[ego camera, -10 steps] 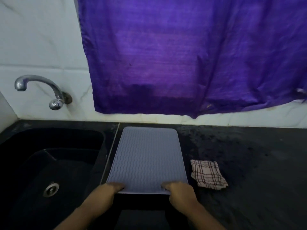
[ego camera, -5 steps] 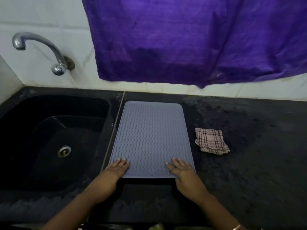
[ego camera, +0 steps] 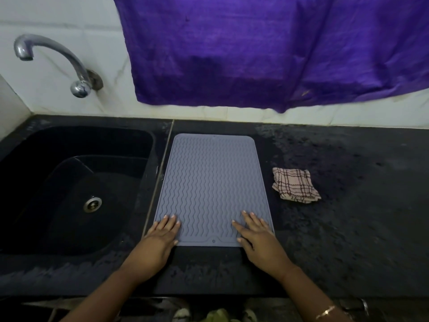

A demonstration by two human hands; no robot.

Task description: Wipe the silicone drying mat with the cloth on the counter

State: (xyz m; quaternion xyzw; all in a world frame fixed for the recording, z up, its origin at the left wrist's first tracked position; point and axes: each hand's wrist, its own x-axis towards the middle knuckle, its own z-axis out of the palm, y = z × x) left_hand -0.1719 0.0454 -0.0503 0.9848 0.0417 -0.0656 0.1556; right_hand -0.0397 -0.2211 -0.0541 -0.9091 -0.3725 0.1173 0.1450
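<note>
Both hands are laid flat, palms down and fingers spread, on the near corners of the grey silicone drying mat (ego camera: 212,187); nothing is gripped. The left hand (ego camera: 160,238) is pressed on the near-left corner, the right hand (ego camera: 257,235) on the near-right. The mat is spread flat on the black counter (ego camera: 348,240), just beside the black sink (ego camera: 76,182). The checked cloth (ego camera: 294,185) is left untouched, folded on the counter near the mat's right edge, apart from the right hand.
</note>
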